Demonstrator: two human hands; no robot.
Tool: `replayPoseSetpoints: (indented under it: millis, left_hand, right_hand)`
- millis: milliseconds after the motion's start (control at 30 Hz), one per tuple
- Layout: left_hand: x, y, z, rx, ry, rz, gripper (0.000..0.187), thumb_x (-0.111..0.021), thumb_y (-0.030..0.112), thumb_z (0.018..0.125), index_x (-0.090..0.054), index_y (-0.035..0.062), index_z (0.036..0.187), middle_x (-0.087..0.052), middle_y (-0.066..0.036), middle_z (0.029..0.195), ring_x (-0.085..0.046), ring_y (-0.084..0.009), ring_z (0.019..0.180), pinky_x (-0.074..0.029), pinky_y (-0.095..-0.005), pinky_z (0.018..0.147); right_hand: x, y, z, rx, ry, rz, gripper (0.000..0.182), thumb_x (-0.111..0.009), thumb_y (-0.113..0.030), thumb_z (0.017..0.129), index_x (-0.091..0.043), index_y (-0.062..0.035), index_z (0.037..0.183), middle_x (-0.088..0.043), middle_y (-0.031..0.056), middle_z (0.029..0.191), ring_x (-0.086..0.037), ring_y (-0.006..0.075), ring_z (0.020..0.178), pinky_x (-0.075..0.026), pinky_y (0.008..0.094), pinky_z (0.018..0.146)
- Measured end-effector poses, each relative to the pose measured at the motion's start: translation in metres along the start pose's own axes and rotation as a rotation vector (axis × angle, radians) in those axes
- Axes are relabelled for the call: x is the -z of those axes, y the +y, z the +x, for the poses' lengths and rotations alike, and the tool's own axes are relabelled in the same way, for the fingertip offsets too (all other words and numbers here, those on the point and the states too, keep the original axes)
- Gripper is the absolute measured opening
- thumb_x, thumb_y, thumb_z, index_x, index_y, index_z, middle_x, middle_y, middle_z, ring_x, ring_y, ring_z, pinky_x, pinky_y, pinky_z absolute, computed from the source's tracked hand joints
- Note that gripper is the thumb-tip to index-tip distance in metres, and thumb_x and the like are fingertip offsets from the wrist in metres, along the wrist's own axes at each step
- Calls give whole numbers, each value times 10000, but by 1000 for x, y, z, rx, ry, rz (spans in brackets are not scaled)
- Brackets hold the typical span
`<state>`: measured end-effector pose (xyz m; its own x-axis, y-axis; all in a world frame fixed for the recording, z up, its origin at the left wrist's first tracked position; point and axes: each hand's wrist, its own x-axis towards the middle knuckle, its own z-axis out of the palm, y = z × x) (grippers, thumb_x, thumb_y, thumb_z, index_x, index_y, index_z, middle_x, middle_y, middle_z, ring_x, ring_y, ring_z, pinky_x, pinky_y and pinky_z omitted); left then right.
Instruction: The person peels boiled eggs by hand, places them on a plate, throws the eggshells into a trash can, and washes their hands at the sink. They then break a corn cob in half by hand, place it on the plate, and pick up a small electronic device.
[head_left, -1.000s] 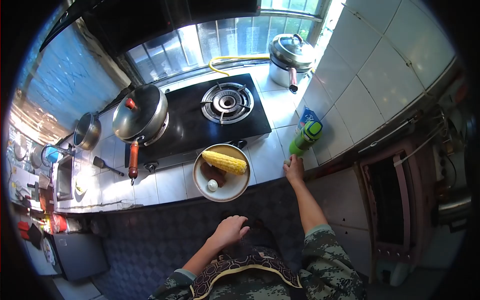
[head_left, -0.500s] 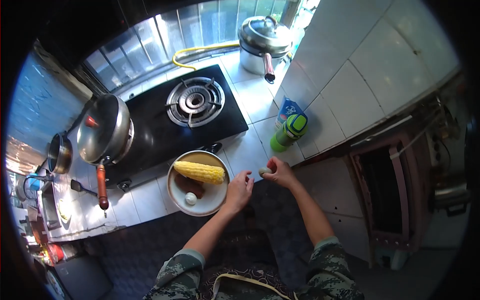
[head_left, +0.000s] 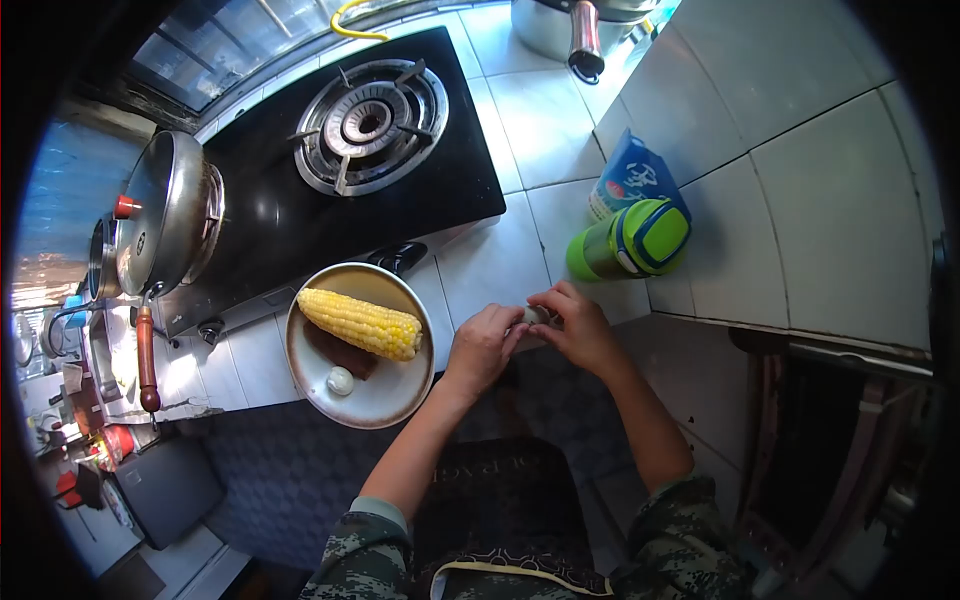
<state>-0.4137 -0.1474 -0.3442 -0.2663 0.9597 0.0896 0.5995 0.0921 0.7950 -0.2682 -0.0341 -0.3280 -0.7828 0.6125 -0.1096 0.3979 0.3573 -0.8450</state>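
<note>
A small pale egg (head_left: 535, 315) is pinched between my two hands, over the front of the tiled counter. My left hand (head_left: 480, 347) has its fingertips against the egg's left side. From the right, my right hand (head_left: 577, 328) grips it with thumb and fingers, covering much of its surface. Left of my hands, a plate (head_left: 402, 395) with a brown rim sits at the counter's front edge. On it lie a yellow corn cob (head_left: 360, 323), a brown piece of food (head_left: 352, 362) partly under the corn, and a small peeled white egg (head_left: 340, 381).
Behind the plate is a black gas stove (head_left: 265, 215) with a bare burner (head_left: 370, 122) and a lidded pan (head_left: 165, 215). A green bottle (head_left: 630, 240) stands beside a blue packet (head_left: 640, 175) near the tiled wall. A steel pot (head_left: 540, 30) stands at the back.
My left hand has come over to the egg, and both hands now meet on it. Before, only my right hand held it. The camera view has shifted closer to the counter.
</note>
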Motion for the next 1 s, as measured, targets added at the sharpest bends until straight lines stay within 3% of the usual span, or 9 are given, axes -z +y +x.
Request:
replayPoseSetpoints:
  millis: [233, 300, 367, 467, 533, 633, 733, 1000]
  left_hand:
    - [-8, -5, 2, -257, 41, 335, 190, -668, 72, 789, -618, 65, 972, -577, -81, 724, -597, -253, 630, -478, -371, 585]
    - [-11, -11, 3, -254, 53, 357, 184, -667, 64, 780, -621, 66, 958, -576, -83, 719, -595, -254, 625, -478, -371, 579]
    - [-11, -13, 1, -250, 65, 381, 179, -665, 56, 770, -625, 67, 945, -576, -84, 714, -594, -254, 619, -477, -370, 574]
    - [-12, -10, -1, -173, 174, 329, 121, -659, 100, 793, -613, 71, 901, -569, -79, 721, -586, -245, 606, -472, -366, 560]
    - [-13, -6, -4, -6, 181, 187, 127, -674, 102, 801, -634, 60, 914, -587, -91, 736, -603, -257, 617, -482, -370, 561]
    - [-13, 8, -3, 85, 182, 9, 169, -682, 108, 811, -644, 53, 967, -602, -106, 775, -613, -278, 631, -492, -372, 571]
    - [-10, 19, -3, 90, 113, 62, 204, -707, 98, 806, -659, 27, 991, -625, -116, 797, -631, -232, 634, -502, -327, 568]
    - [-20, 10, -8, -54, 128, 310, 214, -669, 114, 808, -655, 31, 1006, -613, -107, 795, -626, -270, 665, -506, -360, 589]
  right_hand:
    - [-2, 1, -7, -44, 82, 1, 310, -759, -34, 719, -652, -41, 1010, -575, 46, 896, -581, 172, 747, -465, 283, 629]
    - [-2, 1, -8, -78, 80, 52, 308, -756, -29, 719, -652, -41, 1009, -574, 46, 900, -579, 168, 748, -464, 282, 629]
    - [-1, 0, -11, -118, 75, 76, 319, -753, -62, 728, -641, -52, 1026, -585, 78, 933, -608, 226, 794, -504, 328, 708]
    - [-2, 1, -15, -147, 75, 74, 337, -746, -64, 737, -635, -62, 1054, -577, 68, 960, -598, 205, 773, -509, 317, 716]
    - [-4, 0, -17, -142, 93, 92, 342, -739, -63, 743, -631, -64, 1067, -567, 71, 967, -595, 199, 767, -510, 312, 713]
    - [-10, 1, -20, -146, 138, 132, 333, -725, -56, 753, -630, -63, 1073, -548, 81, 972, -595, 194, 749, -513, 306, 694]
    - [-14, -2, -22, -174, 178, 167, 306, -713, -47, 758, -636, -55, 1054, -535, 93, 967, -603, 196, 725, -517, 303, 663]
    - [-27, -5, -23, -95, 271, 74, 279, -709, -27, 738, -640, -32, 1009, -531, 110, 940, -621, 233, 721, -523, 331, 643]
